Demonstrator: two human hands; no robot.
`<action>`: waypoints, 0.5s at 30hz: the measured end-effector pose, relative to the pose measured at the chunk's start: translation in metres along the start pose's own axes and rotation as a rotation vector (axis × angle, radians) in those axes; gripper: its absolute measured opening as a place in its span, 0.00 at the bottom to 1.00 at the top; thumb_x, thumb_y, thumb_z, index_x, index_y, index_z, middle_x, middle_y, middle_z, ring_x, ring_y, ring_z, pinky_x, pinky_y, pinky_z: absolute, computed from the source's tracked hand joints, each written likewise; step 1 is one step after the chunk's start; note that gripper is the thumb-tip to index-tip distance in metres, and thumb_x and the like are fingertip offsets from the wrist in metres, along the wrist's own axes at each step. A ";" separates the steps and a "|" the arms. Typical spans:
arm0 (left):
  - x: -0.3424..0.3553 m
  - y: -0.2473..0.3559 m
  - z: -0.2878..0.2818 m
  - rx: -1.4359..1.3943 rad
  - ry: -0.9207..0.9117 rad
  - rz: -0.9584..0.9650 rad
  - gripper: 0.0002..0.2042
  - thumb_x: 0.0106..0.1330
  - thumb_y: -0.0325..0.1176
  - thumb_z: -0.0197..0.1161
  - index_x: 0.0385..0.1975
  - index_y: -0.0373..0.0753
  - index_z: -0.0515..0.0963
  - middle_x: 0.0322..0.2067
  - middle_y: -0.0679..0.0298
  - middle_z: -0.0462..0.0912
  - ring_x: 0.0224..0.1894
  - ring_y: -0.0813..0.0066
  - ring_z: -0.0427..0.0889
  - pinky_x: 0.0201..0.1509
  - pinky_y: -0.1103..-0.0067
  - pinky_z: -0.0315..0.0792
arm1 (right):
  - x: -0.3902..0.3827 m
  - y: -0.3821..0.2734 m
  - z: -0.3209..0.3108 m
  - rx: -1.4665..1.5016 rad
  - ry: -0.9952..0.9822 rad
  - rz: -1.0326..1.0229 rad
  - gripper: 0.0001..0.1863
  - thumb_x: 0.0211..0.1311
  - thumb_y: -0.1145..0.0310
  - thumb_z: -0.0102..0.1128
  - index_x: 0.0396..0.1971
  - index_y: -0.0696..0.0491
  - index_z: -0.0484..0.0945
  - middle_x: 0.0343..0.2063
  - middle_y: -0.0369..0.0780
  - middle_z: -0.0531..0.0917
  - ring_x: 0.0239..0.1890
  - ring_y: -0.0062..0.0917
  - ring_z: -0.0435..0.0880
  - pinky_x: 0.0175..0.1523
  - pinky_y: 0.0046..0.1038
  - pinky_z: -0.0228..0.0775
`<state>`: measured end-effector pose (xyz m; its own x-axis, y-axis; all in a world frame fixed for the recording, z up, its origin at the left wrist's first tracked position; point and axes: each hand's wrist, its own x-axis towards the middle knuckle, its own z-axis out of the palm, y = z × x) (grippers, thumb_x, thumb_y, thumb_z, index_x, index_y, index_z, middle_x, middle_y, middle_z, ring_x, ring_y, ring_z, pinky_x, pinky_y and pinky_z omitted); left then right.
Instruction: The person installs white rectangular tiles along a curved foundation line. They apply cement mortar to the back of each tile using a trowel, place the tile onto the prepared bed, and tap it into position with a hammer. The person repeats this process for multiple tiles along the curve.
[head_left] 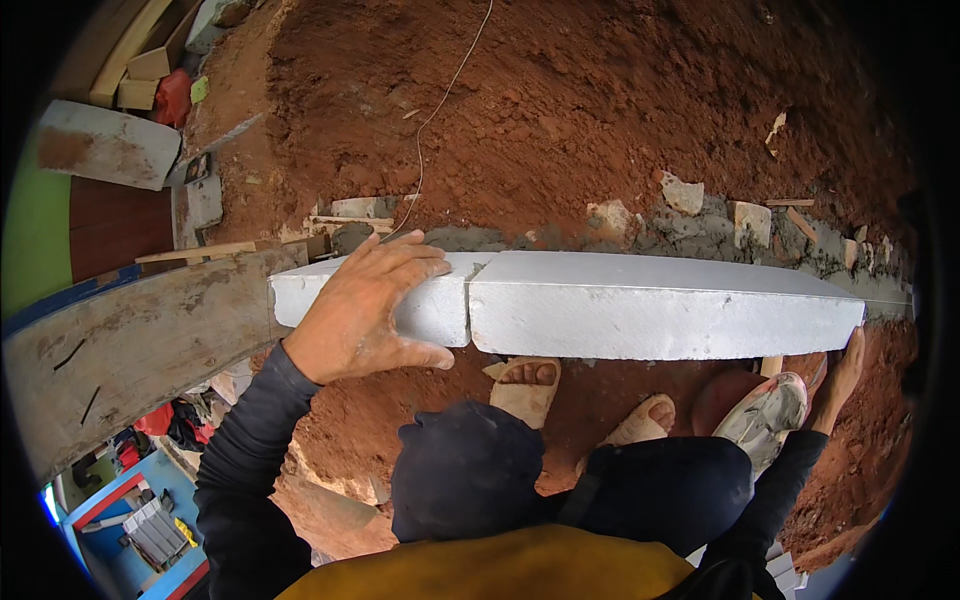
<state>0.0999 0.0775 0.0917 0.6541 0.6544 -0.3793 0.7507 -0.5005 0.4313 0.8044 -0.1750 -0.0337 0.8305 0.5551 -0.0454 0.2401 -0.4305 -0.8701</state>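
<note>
Two white lightweight blocks lie end to end across the middle: a short block on the left and a long block on the right, a thin gap between them. My left hand grips the short block, its fingers over the top and the thumb below the front face. At the far right end, my right hand holds the long block, fingers against its end; part of its grip is hidden. Behind the blocks runs a bed of wet grey mortar with stone pieces in it.
A thin string crosses the red soil bank. A weathered plank reaches in from the left. Near my sandalled feet rests a mortar-smeared tool or container. A blue box stands lower left.
</note>
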 end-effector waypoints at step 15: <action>0.014 0.011 0.019 -0.099 0.047 -0.113 0.39 0.51 0.63 0.80 0.53 0.36 0.85 0.49 0.55 0.88 0.58 0.51 0.86 0.85 0.46 0.49 | 0.002 0.002 0.000 0.017 -0.003 -0.001 0.31 0.84 0.51 0.55 0.73 0.60 0.72 0.67 0.45 0.79 0.67 0.31 0.80 0.67 0.31 0.74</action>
<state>0.1185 0.0704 0.0757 0.5595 0.7301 -0.3923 0.8049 -0.3657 0.4674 0.8066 -0.1746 -0.0356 0.8288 0.5577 -0.0459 0.2323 -0.4175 -0.8785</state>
